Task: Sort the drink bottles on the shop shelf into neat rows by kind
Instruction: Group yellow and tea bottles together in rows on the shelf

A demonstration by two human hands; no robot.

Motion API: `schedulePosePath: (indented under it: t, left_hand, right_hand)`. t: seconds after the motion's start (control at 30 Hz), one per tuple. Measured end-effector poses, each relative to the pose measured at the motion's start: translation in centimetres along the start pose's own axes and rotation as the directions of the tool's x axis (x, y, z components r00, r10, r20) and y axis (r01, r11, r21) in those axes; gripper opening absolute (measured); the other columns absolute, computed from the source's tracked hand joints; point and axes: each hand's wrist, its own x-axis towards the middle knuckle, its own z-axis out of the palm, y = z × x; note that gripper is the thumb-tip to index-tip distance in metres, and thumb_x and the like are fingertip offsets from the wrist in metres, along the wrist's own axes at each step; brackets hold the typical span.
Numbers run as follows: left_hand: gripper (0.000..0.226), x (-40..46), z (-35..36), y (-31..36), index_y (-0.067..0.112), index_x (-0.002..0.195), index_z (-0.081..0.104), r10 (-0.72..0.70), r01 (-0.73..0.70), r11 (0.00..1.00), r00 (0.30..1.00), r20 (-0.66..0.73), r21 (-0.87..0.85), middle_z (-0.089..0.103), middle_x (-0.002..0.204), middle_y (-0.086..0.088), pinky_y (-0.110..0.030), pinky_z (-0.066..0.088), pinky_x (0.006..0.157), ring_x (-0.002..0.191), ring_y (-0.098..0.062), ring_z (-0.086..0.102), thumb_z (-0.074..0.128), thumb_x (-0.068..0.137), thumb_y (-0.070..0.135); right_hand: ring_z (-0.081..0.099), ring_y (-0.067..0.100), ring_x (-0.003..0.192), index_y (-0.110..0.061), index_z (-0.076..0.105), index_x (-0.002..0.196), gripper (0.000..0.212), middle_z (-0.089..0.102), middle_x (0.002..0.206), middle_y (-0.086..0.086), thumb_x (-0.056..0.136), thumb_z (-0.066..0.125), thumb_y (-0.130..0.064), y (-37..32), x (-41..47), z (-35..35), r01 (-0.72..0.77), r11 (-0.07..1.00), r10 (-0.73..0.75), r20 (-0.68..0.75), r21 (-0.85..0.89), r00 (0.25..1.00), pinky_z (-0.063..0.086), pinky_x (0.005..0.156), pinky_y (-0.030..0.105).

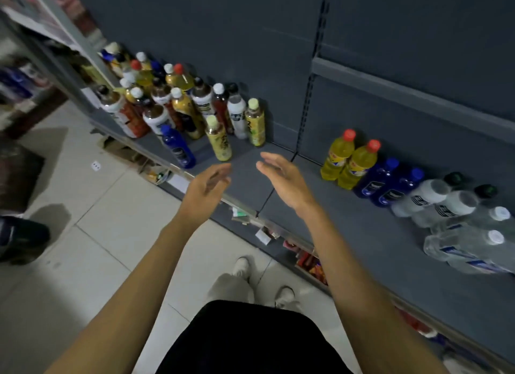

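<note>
Grey shop shelf running beneath and beyond both hands, dark back panel rising behind it. Pale tiled floor below the forearms. Beyond the left hand, a crowded, unsorted cluster of drink bottles: brown, gold, white and red kinds mixed together, all upright. To the right of the right hand, well apart from it, sorted pairs in rows: clear bottles with white caps nearest the shelf front, then two white bottles with dark caps, two dark blue bottles, and two yellow bottles with red caps closest to that hand. Just past the left fingertips, a lone blue bottle and a yellow-green bottle with a pale cap, untouched. Both hands held over the bare stretch of shelf, palms facing each other, fingers straight and relaxed, gripping nothing.
</note>
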Motion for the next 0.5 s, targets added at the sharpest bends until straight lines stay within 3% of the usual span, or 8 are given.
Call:
schedulePosePath:
  t: [0.07,0.23,0.33,0.5]
  left_hand:
    - [0.029,-0.7,-1.9,-0.3,0.016,0.126,0.056,0.015,-0.014,1.000,1.000,-0.009,0.025,0.060,0.123,0.005,-0.020,0.044,0.096,0.108,0.005,0.056,0.050,0.098,0.010]
    - [0.038,-2.4,-6.7,-2.2,0.024,0.126,0.058,-0.013,0.018,0.999,0.995,-0.101,0.043,0.061,0.123,0.010,-0.033,0.044,0.100,0.114,-0.008,0.056,0.050,0.090,0.033]
    - [0.029,-2.9,-10.3,-4.2,0.028,0.124,0.058,-0.030,0.035,0.999,0.989,-0.145,0.026,0.062,0.123,0.011,-0.038,0.044,0.102,0.114,-0.008,0.057,0.051,0.097,0.025]
    - [0.028,-2.2,-17.1,-6.4,0.028,0.119,0.060,-0.038,0.020,0.997,0.966,-0.256,-0.073,0.063,0.114,0.014,-0.026,0.045,0.095,0.107,-0.001,0.057,0.049,0.097,0.013]
  right_hand:
    - [0.050,0.008,0.122,-0.031,0.053,0.133,0.043,0.051,0.138,-0.007,0.092,0.058,-0.043,-1.2,0.4,1.6,0.030,0.999,-0.029,0.051,-0.018,0.998,0.040,0.097,0.026]
    - [0.051,0.007,0.120,-0.029,0.053,0.133,0.042,0.053,0.131,-0.010,0.093,0.059,-0.040,-3.7,1.7,6.6,0.087,0.993,-0.075,0.135,-0.083,0.988,0.040,0.100,0.028]
    - [0.053,0.006,0.120,-0.027,0.054,0.132,0.041,0.054,0.137,-0.003,0.093,0.059,-0.038,-5.4,3.0,10.7,0.107,0.991,-0.091,0.173,-0.086,0.981,0.041,0.100,0.025]
    - [0.056,0.005,0.115,-0.022,0.057,0.129,0.037,0.059,0.132,-0.001,0.094,0.059,-0.034,-8.7,6.1,19.5,0.155,0.984,-0.139,0.167,-0.086,0.976,0.042,0.096,0.020]
